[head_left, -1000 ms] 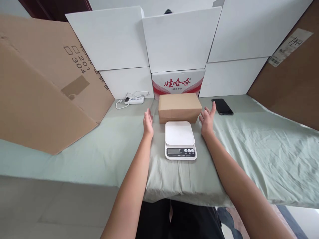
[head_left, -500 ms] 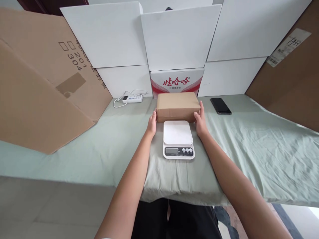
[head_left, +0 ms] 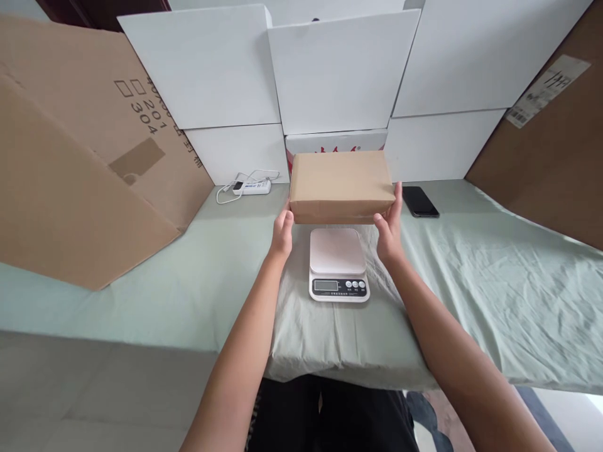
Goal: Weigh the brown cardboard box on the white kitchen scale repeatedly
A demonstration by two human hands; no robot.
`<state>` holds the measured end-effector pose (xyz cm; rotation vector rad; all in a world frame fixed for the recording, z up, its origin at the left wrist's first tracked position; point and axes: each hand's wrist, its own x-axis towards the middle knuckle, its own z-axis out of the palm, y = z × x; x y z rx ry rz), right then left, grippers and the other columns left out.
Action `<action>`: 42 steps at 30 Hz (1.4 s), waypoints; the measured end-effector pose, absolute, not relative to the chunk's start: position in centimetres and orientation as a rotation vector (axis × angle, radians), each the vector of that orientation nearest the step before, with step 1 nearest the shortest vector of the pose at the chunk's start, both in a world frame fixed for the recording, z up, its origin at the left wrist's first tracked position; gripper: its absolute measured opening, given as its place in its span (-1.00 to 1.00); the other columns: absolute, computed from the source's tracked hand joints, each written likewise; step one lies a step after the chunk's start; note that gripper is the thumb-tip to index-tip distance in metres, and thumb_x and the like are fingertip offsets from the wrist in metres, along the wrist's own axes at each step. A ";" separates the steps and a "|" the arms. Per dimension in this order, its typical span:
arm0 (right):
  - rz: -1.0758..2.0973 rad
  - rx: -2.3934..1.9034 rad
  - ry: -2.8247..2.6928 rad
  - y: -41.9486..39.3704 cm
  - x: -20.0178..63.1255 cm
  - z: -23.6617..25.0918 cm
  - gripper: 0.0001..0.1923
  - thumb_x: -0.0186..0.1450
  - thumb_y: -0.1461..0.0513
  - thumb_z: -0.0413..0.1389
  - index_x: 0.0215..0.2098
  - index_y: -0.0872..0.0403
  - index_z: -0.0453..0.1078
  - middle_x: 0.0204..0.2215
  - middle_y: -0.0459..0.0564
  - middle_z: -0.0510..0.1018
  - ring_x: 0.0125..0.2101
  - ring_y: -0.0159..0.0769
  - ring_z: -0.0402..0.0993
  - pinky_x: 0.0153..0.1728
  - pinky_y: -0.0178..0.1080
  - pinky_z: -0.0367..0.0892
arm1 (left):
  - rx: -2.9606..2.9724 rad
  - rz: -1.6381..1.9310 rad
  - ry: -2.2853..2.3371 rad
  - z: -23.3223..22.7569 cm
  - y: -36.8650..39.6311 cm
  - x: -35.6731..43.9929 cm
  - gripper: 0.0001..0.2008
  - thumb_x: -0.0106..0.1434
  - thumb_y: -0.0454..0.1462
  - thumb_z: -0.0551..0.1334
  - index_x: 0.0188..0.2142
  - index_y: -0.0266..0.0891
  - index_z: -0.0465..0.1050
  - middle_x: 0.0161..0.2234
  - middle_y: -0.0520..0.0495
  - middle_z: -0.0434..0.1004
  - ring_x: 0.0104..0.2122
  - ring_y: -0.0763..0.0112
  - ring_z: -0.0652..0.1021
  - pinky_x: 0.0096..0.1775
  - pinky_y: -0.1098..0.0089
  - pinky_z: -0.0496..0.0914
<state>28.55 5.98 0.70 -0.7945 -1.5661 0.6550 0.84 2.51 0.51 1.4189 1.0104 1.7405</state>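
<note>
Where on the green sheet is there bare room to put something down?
The sheet lies bare right of the scale, below the phone, and left of it, between the leaning brown cardboard and the left hand. Crowded: the middle, where both hands hold the brown box, right hand included.

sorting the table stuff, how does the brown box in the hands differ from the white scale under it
The brown box is plain cardboard, held up off the surface between the left hand and right hand. The white scale lies flat on the green sheet, untouched. The box is wider and thicker; the scale is thin, with a display and buttons along its near edge. Both are rectangular.
</note>
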 end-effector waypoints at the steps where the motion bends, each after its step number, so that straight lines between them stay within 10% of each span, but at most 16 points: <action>1: 0.639 -0.797 -1.587 5.1 28.9 1.4 0.11 0.44 -0.40 0.08 0.73 -0.34 -0.33 0.77 -0.13 -0.15 0.75 0.16 -0.28 0.70 0.38 -0.06 | 1.436 1.739 1.001 1.0 1.5 0.7 -0.09 0.36 0.47 0.18 0.38 -0.06 0.60 0.49 -0.18 0.54 0.66 -0.10 0.20 0.61 0.05 0.19; 33: 0.633 -0.925 -1.630 -2.1 32.6 -3.3 -0.04 0.50 -0.27 0.14 0.70 -0.45 -0.18 0.71 -0.04 0.05 0.63 0.28 0.16 0.56 0.49 0.23 | 1.455 1.510 1.086 -0.8 -8.0 0.6 -0.10 0.43 0.41 0.14 0.47 -0.07 0.51 0.49 -0.23 0.54 0.62 -0.20 0.28 0.61 -0.06 0.20; 42: 0.478 -0.921 -1.553 -2.0 32.7 -2.7 -0.09 0.49 -0.30 0.08 0.69 -0.47 -0.11 0.56 0.07 0.30 0.45 0.30 0.42 0.37 0.48 0.44 | 1.439 1.721 1.148 -1.6 -7.4 -1.3 -0.03 0.39 0.43 0.18 0.61 0.09 0.26 0.66 -0.12 0.21 0.67 -0.09 0.17 0.64 -0.01 0.09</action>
